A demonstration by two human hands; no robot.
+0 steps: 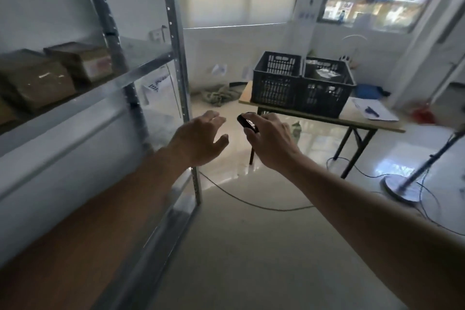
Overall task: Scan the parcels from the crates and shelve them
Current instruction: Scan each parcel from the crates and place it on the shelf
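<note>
Ahead, 2 crates (302,83) (table (372,124) edge).

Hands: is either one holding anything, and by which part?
The right hand grips a small black handheld scanner by its lower end. The left hand holds nothing.

Open floor (241,246) stretches from the foreground to the counter (324,118), broad enough for both arms to pass. On the left, the metal shelf unit (176,58) walls off that side; its front upright stands just beside the left hand (198,138). Two brown boxes (50,75) fill the left part of its upper shelf, while the shelf's right end is bare. Two black crates (302,83) sit touching on the counter, open from above. A cable (251,202) trails across the floor, and a lamp stand (402,190) with its slanting pole blocks the right.
</note>
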